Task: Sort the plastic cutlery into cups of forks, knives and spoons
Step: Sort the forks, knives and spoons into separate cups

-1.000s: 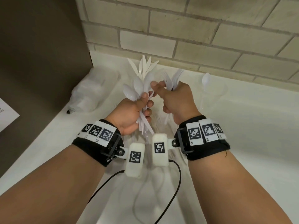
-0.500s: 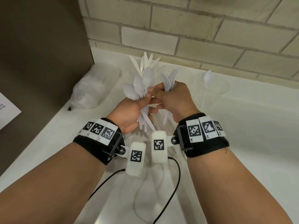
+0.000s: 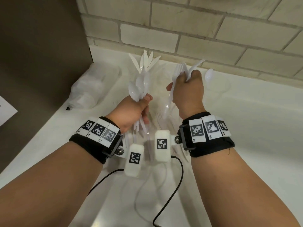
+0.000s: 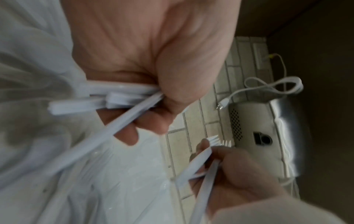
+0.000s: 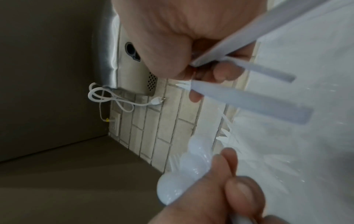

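While the left hand (image 3: 131, 110) gripped a mixed bunch of spoons and knives (image 3: 142, 76) by the handles, the right hand (image 3: 188, 94) was closed round a smaller clutch of forks (image 3: 183, 71), tines up. The two hands stood apart over the white counter (image 3: 254, 128). The split looked deliberate: one fist served as the unsorted stock, fanned upward so each head showed, and the other gathered a single kind ready to drop in one go. A clear cup (image 3: 218, 86) with a lone spoon (image 3: 209, 76) standing in it sat just beside the right hand, near the brick wall (image 3: 196, 30). Other clear cups seemed to stand between and below the hands, though the glare made their rims hard to trace. A crumpled plastic bag (image 3: 95, 89) lay to the left, close to the counter's corner. Free room lay mainly to the right and toward the person; the wall closed off the far side, and the counter's left edge dropped away beside the bag. Forks lowered between the hands would have to clear the handles jutting from the left fist.
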